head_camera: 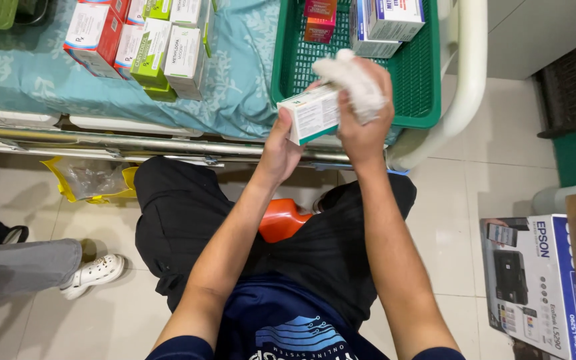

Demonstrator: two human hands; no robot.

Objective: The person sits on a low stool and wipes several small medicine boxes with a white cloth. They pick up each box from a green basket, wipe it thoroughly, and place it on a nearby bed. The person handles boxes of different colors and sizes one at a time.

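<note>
- The left hand (281, 150) pinched a small white box with a teal edge (311, 113), thumb on its near face; the fingers behind were hidden by the box.
- The right hand (365, 113) was closed around a crumpled white cloth (351, 83), pressed against the box's right end; the cloth covered most of its fingers, and motion blur softened its outline.
- Just beyond both hands lay a green mesh tray (421, 93) holding more boxes (385, 23), cut off by the top edge.
- Far left of the left hand, a cluster of medicine cartons (148, 43) lay on a teal patterned sheet (241, 73).
- Below the wrists, an orange object (281, 220) showed between the knees, mostly hidden.
- At the lower right, a printer carton (535, 280) was partly cut off.
</note>
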